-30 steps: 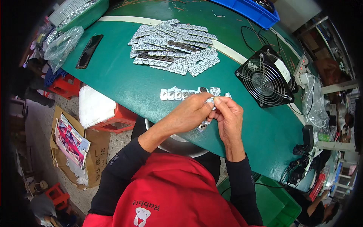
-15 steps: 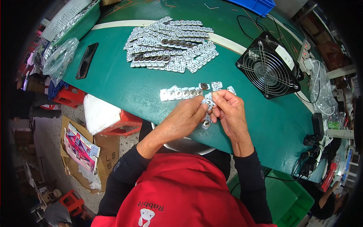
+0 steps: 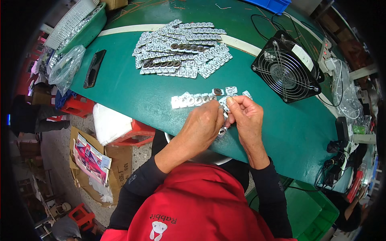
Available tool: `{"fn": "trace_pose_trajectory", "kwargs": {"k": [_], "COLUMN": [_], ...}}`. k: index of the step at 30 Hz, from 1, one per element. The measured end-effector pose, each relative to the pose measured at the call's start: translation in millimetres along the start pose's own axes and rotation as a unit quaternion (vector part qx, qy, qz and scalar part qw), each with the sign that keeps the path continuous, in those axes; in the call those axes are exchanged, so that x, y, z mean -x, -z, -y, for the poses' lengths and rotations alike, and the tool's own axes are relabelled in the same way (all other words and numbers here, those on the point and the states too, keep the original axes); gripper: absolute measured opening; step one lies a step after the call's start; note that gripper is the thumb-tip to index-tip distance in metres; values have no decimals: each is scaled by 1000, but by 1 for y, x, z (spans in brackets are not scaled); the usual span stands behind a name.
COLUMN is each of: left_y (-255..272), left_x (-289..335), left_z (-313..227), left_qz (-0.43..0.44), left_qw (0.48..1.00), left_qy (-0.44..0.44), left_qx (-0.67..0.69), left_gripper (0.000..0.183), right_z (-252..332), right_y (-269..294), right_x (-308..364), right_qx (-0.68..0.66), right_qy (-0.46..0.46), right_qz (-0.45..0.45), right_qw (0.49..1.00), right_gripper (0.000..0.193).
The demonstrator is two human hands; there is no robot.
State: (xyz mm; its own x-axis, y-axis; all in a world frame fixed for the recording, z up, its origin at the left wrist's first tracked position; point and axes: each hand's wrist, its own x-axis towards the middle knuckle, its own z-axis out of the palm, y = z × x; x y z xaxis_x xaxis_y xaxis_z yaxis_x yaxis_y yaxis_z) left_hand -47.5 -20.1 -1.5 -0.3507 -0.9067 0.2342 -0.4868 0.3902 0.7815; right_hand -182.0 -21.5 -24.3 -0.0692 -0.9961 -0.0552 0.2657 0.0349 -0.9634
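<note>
My right hand (image 3: 248, 117) pinches a small white circuit board (image 3: 223, 103) between thumb and fingers. My left hand (image 3: 202, 125) is closed at the same board's left edge, its fingertips partly hidden. Just beyond my left hand lies a strip of joined white boards (image 3: 189, 101) with round centres. Loose single boards lie around my fingertips: one with a dark round part (image 3: 217, 92), a plain white one (image 3: 231, 90) and another (image 3: 247, 94) farther right. Below my fingers, a board with a round metallic piece (image 3: 222, 131) is partly covered.
A heap of board strips (image 3: 181, 52) lies farther back on the green table (image 3: 132, 96). A black fan (image 3: 286, 68) stands at the right, trailing cables. A phone (image 3: 94, 68), a plastic bag (image 3: 67, 69) and a green basin (image 3: 86, 32) are at the left.
My left hand has turned slightly and covers more of the board between my hands. The whole view has shifted a little; the things on the table stay in place.
</note>
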Motion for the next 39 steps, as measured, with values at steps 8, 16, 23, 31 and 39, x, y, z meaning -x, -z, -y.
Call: {"fn": "trace_pose_trajectory", "kwargs": {"k": [8, 16, 23, 31, 39], "left_y": [-3, -10, -11, 5, 16], "left_x": [-1, 2, 2, -6, -13], "left_z": [0, 9, 4, 0, -1], "left_qz": [-8, -26, -18, 65, 163], "left_qw": [1000, 998, 998, 991, 912], "left_qy": [-14, -41, -55, 84, 177], "left_qx": [-16, -44, -20, 87, 331], "left_gripper": [13, 12, 11, 20, 26], "right_z": [2, 0, 1, 10, 18], "right_y": [3, 1, -1, 6, 12], "right_x": [-1, 3, 3, -3, 1], "right_qx": [-49, 17, 1, 126, -37], "right_qy": [-26, 28, 34, 150, -20], "right_qz": [-16, -21, -50, -111, 22], "right_qw": [998, 999, 998, 974, 999], "right_gripper": [15, 13, 10, 10, 10]}}
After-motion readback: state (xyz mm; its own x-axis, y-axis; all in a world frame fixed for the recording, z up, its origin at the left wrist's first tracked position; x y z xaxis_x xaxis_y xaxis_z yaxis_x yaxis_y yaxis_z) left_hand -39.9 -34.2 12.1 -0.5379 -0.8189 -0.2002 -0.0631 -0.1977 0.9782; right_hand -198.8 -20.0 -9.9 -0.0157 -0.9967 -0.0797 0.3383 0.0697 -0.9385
